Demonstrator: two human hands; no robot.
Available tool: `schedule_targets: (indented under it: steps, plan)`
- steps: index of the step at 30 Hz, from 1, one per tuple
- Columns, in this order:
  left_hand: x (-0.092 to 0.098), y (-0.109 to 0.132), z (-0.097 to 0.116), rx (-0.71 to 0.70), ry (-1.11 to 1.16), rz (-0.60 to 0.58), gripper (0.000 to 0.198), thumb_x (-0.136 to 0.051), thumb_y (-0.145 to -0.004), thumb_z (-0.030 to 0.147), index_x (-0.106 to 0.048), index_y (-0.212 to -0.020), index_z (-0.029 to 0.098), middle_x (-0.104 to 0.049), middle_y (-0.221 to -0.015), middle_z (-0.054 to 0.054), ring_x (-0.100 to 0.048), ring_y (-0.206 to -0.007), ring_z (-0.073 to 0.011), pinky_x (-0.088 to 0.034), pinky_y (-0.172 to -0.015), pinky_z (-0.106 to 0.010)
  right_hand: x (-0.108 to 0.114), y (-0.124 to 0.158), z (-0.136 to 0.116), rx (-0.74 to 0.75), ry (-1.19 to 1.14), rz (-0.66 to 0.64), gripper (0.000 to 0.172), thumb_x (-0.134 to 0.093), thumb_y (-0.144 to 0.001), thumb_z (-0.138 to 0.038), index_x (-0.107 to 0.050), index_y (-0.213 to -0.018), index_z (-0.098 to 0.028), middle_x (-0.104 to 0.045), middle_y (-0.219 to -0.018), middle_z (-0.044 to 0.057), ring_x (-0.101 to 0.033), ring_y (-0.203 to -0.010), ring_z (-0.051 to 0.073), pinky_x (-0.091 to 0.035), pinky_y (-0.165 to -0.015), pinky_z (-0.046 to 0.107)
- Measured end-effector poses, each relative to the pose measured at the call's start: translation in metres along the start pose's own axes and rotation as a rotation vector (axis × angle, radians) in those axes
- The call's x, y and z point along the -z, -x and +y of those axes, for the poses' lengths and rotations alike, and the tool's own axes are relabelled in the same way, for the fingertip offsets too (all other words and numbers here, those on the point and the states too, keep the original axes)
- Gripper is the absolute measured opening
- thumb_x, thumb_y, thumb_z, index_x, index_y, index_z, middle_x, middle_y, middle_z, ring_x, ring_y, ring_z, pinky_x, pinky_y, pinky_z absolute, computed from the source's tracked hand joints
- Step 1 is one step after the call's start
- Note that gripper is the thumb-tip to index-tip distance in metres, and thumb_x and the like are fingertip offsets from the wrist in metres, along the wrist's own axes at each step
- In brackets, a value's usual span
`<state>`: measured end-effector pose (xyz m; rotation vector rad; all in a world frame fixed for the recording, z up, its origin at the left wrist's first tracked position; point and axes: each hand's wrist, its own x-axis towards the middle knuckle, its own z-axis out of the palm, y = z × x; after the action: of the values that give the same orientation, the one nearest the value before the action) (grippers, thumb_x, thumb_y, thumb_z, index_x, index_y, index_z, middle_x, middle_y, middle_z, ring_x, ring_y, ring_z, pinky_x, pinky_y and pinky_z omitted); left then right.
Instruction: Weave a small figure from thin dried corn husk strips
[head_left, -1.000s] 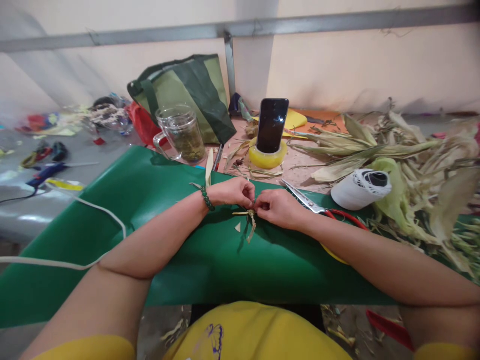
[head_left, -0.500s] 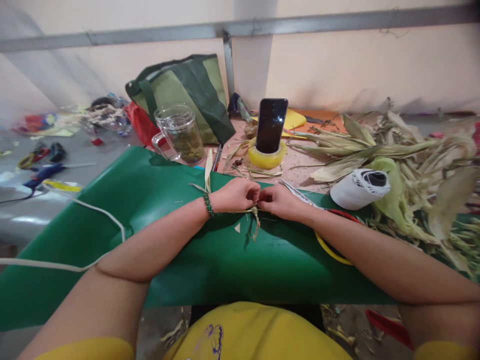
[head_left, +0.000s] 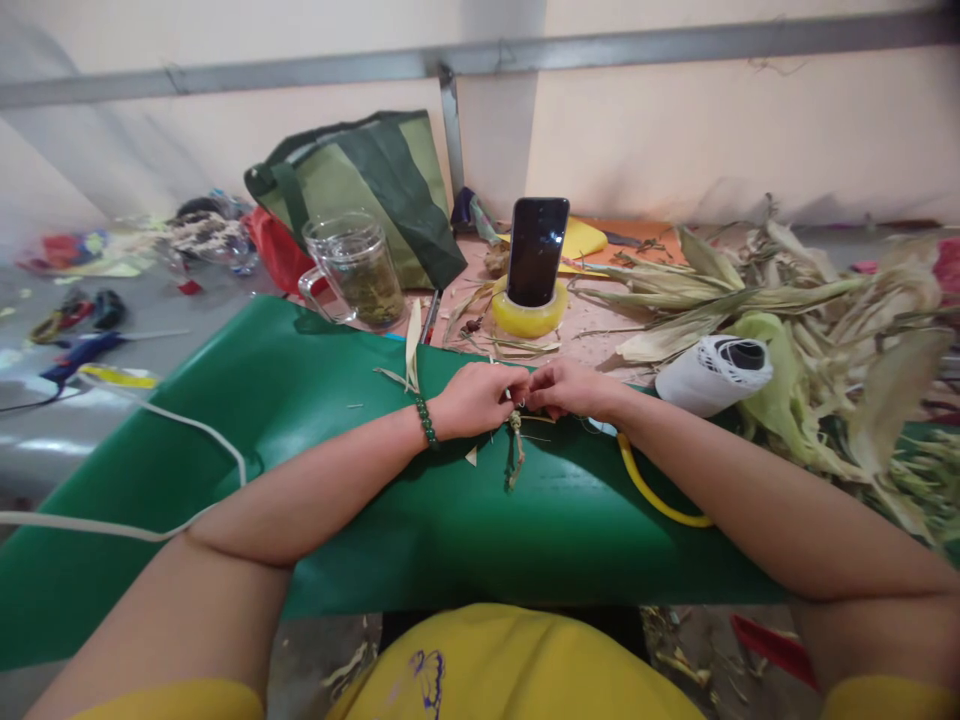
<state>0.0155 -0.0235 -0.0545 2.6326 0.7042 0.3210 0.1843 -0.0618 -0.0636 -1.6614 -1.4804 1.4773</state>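
Observation:
My left hand [head_left: 480,402], with a green bead bracelet at the wrist, is closed in a pinch at the top of a small knotted strip of dried corn husk [head_left: 516,445]. The strip hangs down over the green mat [head_left: 420,530]. My right hand [head_left: 570,390] is also closed, its fingertips almost touching the left ones; what it pinches is hidden. A bit of white thread seems to show between the fingertips. Beneath my right forearm lies a yellow-handled pair of scissors [head_left: 652,498], mostly covered. Left of the hands is a pale husk leaf [head_left: 412,345].
A phone [head_left: 538,250] stands in a yellow tape roll [head_left: 529,316]. Behind are a glass mug [head_left: 356,275] and green bag [head_left: 390,180]. To the right, a white thread spool [head_left: 709,378] sits beside piled corn husks [head_left: 847,330]. A white cable [head_left: 202,425] crosses the left side.
My right hand has lifted and shifted slightly right, turning its fingers. My left hand has moved a little right. The husk strip shows more below the fingers, and the scissor blades are now covered.

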Motion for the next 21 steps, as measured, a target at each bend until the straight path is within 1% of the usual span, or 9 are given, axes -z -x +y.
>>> schedule_targets:
  steps: [5,10,14,17,21]
  plan:
    - [-0.0001,-0.0014,-0.0019,-0.016,0.007,0.027,0.01,-0.054,-0.071,0.007,-0.059,-0.069,0.016,-0.063,-0.067,0.001,-0.053,-0.06,-0.0103,-0.034,-0.057,-0.02,0.0005,0.0,-0.001,-0.03,-0.004,0.002,0.013,-0.061,-0.067,-0.006,-0.062,-0.058,-0.015,-0.055,-0.043,-0.006,-0.046,-0.035,0.005,-0.034,-0.036,0.016]
    - [0.002,-0.0014,-0.0014,-0.014,0.037,0.015,0.01,-0.053,-0.071,0.007,-0.058,-0.069,0.016,-0.063,-0.067,0.001,-0.054,-0.061,-0.0103,-0.034,-0.057,-0.02,-0.0001,0.0016,-0.0031,-0.043,-0.023,-0.015,0.015,-0.062,-0.067,-0.005,-0.06,-0.056,-0.015,-0.051,-0.039,-0.007,-0.044,-0.033,0.004,-0.032,-0.035,0.015]
    - [0.0023,-0.0011,-0.0004,0.012,0.044,0.01,0.01,-0.054,-0.071,0.007,-0.057,-0.07,0.016,-0.064,-0.068,0.001,-0.055,-0.062,-0.011,-0.035,-0.058,-0.02,0.0004,0.0025,-0.0037,-0.059,-0.023,-0.016,0.014,-0.062,-0.067,-0.007,-0.06,-0.056,-0.015,-0.053,-0.041,-0.006,-0.045,-0.034,0.004,-0.033,-0.036,0.015]
    - [0.0023,-0.0011,0.0005,0.016,0.018,0.013,0.009,-0.055,-0.071,0.008,-0.057,-0.071,0.016,-0.064,-0.068,0.001,-0.055,-0.062,-0.0115,-0.034,-0.058,-0.021,0.0009,0.0028,-0.0037,-0.052,-0.038,-0.042,0.012,-0.064,-0.067,-0.008,-0.062,-0.057,-0.014,-0.055,-0.043,-0.006,-0.044,-0.034,0.004,-0.033,-0.036,0.015]
    - [0.0034,-0.0008,0.0022,0.037,-0.003,0.011,0.009,-0.055,-0.072,0.009,-0.058,-0.072,0.017,-0.064,-0.069,0.0,-0.055,-0.064,-0.0125,-0.034,-0.058,-0.021,0.0004,0.0037,-0.0046,-0.054,-0.048,-0.03,0.017,-0.062,-0.069,-0.007,-0.06,-0.054,-0.015,-0.055,-0.042,-0.006,-0.043,-0.034,0.003,-0.034,-0.036,0.015]
